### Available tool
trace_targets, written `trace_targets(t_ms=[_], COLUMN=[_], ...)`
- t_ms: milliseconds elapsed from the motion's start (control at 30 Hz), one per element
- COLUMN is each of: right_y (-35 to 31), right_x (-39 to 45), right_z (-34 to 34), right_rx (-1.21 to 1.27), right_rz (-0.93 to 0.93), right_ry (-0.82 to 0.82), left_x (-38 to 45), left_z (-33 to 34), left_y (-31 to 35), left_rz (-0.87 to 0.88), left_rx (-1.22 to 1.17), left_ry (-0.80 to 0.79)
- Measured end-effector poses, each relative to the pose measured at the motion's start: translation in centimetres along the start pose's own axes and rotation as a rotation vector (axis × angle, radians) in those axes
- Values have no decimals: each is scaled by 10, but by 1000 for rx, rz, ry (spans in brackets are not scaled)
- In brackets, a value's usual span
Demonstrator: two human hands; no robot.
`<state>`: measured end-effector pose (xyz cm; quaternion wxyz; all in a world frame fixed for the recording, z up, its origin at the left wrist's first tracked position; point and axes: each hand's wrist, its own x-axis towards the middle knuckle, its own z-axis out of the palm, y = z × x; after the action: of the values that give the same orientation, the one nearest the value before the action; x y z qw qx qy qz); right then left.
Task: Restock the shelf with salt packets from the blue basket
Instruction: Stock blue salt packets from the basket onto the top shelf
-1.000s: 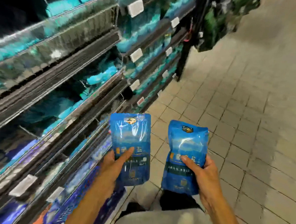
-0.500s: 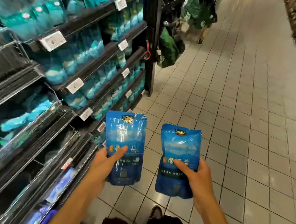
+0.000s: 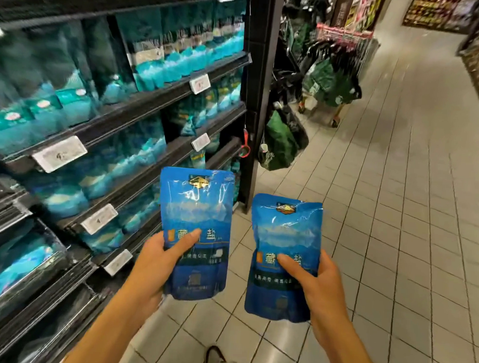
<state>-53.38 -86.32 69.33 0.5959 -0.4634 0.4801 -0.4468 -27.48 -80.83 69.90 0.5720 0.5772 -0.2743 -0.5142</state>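
Head view: your left hand [image 3: 154,263] grips one salt packet [image 3: 194,229] and your right hand [image 3: 320,287] the other salt packet [image 3: 284,254] — thumbs pressed across both, beside the shelf [image 3: 142,105]. The slick film could slip — so slot one at a time
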Motion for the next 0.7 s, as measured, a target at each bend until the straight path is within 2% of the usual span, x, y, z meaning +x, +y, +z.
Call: trace_targets(t_ms=[267, 467, 700], right_y=[-68, -122, -185], right_x=[137, 228, 356], right_z=[52, 89, 155], right_rx=[40, 106, 184], right_rz=[-115, -219, -342], right_ry=[-85, -183, -453], left_x=[120, 185, 244], left_z=[15, 15, 13], left_y=[97, 163, 251], left_rz=[133, 258, 464], left_rx=[-35, -36, 40], left_ry=[-13, 47, 219])
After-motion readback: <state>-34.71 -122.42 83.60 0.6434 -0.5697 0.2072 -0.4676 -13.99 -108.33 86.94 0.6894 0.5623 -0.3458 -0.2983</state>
